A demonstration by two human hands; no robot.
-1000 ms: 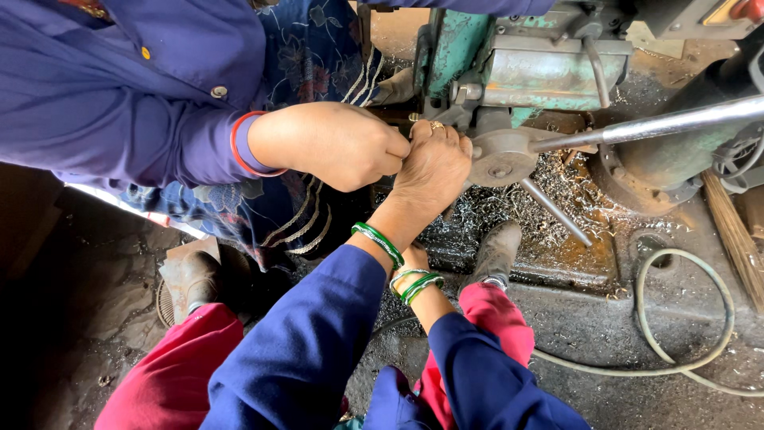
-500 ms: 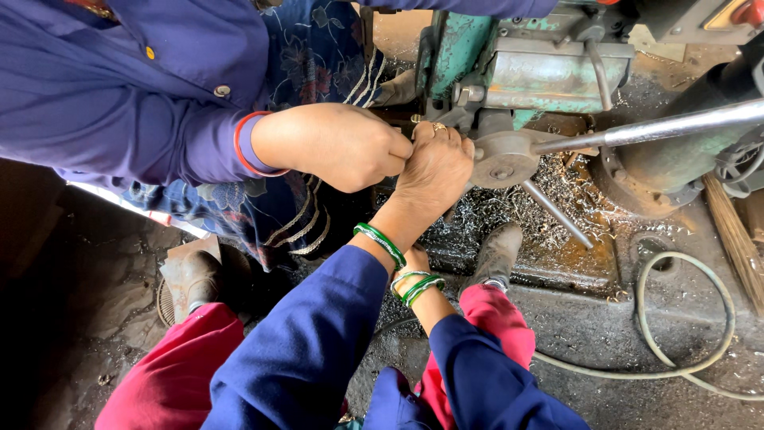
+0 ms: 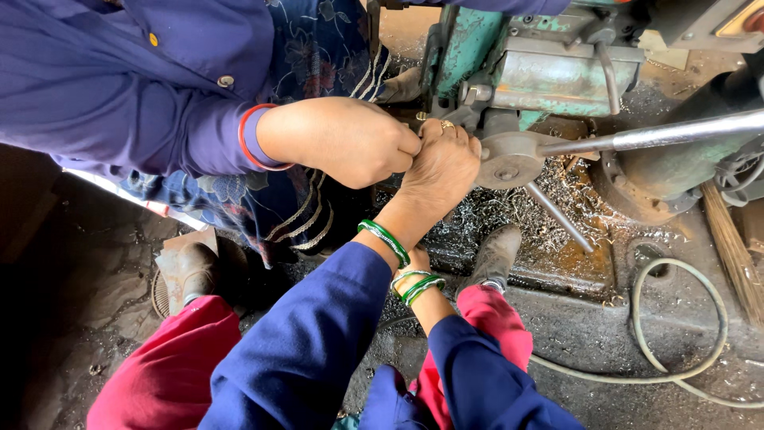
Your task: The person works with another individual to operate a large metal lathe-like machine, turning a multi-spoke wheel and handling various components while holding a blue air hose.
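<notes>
Your left hand (image 3: 438, 171) is clenched on a small part hidden against the green machine (image 3: 509, 60) beside a co-worker's hand (image 3: 350, 143) (your right hand (image 3: 414, 263) hidden, grip unclear); fingers could get pinched.

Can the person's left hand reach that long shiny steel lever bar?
Probably yes: the left hand sits beside the round grey metal hub that the long shiny steel lever bar joins, nothing between them.
</notes>
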